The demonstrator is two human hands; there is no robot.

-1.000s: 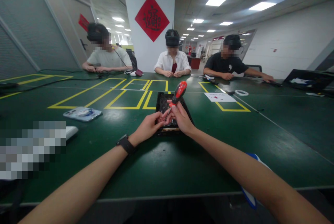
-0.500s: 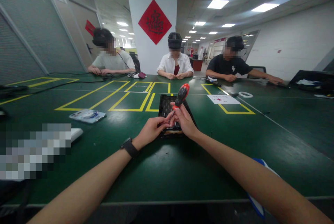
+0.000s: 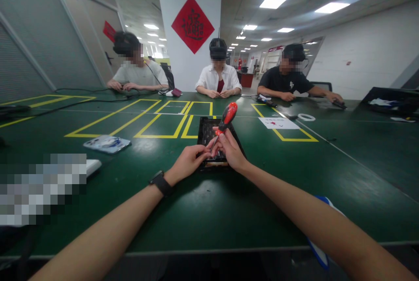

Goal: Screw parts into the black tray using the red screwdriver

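My right hand (image 3: 231, 150) grips a screwdriver with a red and black handle (image 3: 227, 117); the handle tilts up and to the right, the tip points down towards my left fingers. My left hand (image 3: 187, 163), with a black watch on the wrist, has its fingers pinched together right at the screwdriver tip, on something too small to make out. Both hands hover over the near end of a black tray (image 3: 205, 129) lying on the green table (image 3: 209, 202).
A phone (image 3: 106, 143) lies to the left on the table, a white object (image 3: 92, 166) nearer me. Yellow tape boxes (image 3: 153, 119) mark the table. A paper sheet (image 3: 278, 122) and a tape roll (image 3: 307, 117) lie at right. Three people sit across the table.
The view shifted slightly; my hands and the screwdriver keep nearly the same pose over the tray.
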